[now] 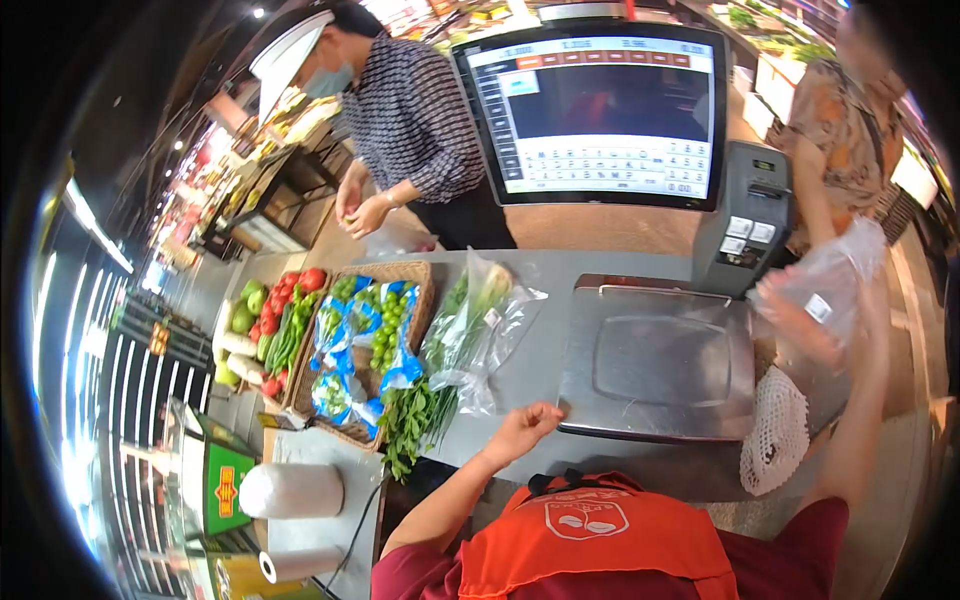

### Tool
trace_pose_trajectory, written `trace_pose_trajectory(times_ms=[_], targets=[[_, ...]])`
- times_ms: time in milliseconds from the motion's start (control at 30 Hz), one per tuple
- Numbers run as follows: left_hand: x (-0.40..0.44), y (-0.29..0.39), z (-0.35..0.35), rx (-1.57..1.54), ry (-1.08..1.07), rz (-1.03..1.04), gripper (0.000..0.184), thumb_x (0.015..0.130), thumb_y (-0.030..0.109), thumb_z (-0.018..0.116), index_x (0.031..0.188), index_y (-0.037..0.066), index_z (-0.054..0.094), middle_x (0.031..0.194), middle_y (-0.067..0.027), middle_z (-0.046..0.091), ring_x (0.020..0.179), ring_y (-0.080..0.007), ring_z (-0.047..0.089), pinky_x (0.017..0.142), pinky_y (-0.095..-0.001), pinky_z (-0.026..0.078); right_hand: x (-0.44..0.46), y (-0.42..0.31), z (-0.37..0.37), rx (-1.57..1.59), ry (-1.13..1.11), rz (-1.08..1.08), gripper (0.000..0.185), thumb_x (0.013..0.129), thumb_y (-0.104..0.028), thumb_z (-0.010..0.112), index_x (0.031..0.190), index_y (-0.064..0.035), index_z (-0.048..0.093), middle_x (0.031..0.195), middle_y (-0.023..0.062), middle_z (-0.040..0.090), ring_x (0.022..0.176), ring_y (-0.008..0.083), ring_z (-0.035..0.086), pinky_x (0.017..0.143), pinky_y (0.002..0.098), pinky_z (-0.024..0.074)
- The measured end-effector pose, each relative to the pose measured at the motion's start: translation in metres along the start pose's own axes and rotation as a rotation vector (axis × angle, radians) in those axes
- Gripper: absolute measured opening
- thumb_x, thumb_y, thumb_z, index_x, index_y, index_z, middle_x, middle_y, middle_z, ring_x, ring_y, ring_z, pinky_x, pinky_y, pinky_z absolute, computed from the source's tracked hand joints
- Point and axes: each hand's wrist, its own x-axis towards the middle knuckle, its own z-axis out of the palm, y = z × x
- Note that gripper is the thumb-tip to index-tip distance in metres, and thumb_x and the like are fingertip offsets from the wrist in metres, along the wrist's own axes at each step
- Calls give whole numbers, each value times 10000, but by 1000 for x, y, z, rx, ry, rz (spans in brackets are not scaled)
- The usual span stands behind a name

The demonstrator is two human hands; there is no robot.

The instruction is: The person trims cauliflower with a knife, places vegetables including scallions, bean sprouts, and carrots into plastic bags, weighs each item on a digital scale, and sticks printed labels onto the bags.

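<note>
My left hand (pixel 524 433) hovers at the near left corner of the metal scale (pixel 660 365), its fingers curled together and nothing visible in them. Out at the far right, my right hand (pixel 872 290) holds a clear plastic bag (pixel 822 298) with a white label and long orange-pink contents. The bag partly hides my right fingers. A person's arm reaches down to the same bag from behind. Beside the scale, a white foam net (pixel 775 430) lies on the counter. Left of the scale sits a clear bag of leafy greens (pixel 475 320).
A screen (pixel 605 110) and a grey label printer (pixel 745 215) stand behind the scale. At left are a wicker basket (pixel 428 290) with bagged green produce, tomatoes (pixel 312 280) and a white plastic roll (pixel 292 491). Another person in a white hat stands across the counter.
</note>
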Motion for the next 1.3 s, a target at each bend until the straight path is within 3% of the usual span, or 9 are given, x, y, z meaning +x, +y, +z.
trace_pose_trajectory(times_ms=[100, 467, 633, 767, 933, 1033, 1133, 1167, 1300], targets=[[-24, -23, -6, -66, 46, -114, 158, 873, 161, 557, 980, 51, 595, 776, 46, 533, 708, -45, 460, 660, -194, 392, 35, 38, -16, -255, 48, 63, 482, 853, -250, 567, 1249, -11, 431, 1151, 101, 530, 1048, 177, 493, 894, 297, 384], [-28, -59, -38, -49, 265, -145, 175, 870, 168, 548, 1002, 59, 584, 828, 26, 557, 759, -75, 483, 721, -223, 411, 86, 118, -31, -124, 42, -57, 462, 866, -253, 544, 1258, -32, 439, 1136, 106, 540, 1045, 184, 498, 876, 312, 404], [-20, -77, -42, -84, 298, -98, 180, 856, 174, 557, 979, 48, 599, 750, 19, 544, 689, -69, 474, 635, -225, 414, 91, 150, -40, -131, 68, -120, 437, 875, -245, 531, 1255, -45, 450, 1124, 107, 546, 1047, 185, 499, 867, 312, 412], [-16, -99, -42, -70, 302, -52, 178, 858, 168, 563, 976, 45, 614, 786, 7, 578, 700, -68, 488, 633, -222, 419, -10, 102, 9, -163, -21, -208, 330, 852, -86, 530, 1176, -25, 516, 1148, 80, 540, 1079, 181, 489, 935, 300, 372], [-19, -113, -44, -165, 225, -39, 169, 853, 104, 555, 987, 25, 621, 824, 11, 584, 741, -75, 504, 682, -222, 418, -134, 30, 37, -383, -11, -88, 320, 793, -128, 591, 1102, -50, 562, 1041, 75, 590, 968, 183, 537, 858, 299, 412], [-22, -101, -43, -180, 202, -199, 118, 853, 95, 550, 939, 32, 599, 733, 30, 538, 659, -57, 453, 602, -198, 358, -154, 65, 6, -313, 142, 7, 330, 775, -161, 626, 1081, -47, 573, 1021, 69, 605, 952, 190, 543, 853, 308, 417], [-23, -104, -41, -297, 165, -187, 97, 856, 103, 552, 921, 45, 594, 730, 30, 542, 640, -55, 444, 584, -196, 344, -173, 92, -22, -308, 190, 137, 381, 769, -191, 644, 1098, -21, 554, 1081, 97, 586, 1012, 201, 533, 880, 315, 404], [-22, -101, -39, -280, 168, -213, 81, 857, 103, 551, 907, 56, 596, 732, 31, 546, 642, -58, 451, 591, -198, 352, -182, 99, -25, -352, 161, 167, 530, 744, -255, 668, 1169, 9, 492, 1162, 169, 536, 1097, 259, 501, 929, 343, 378], [-22, -78, -28, -225, 176, -236, 108, 856, 94, 548, 934, 44, 604, 718, 28, 535, 639, -65, 446, 594, -202, 356, -231, 115, -5, -677, -84, 143, 803, 659, -359, 722, 1266, 37, 377, 1270, 257, 425, 1218, 338, 387, 1004, 379, 318]])
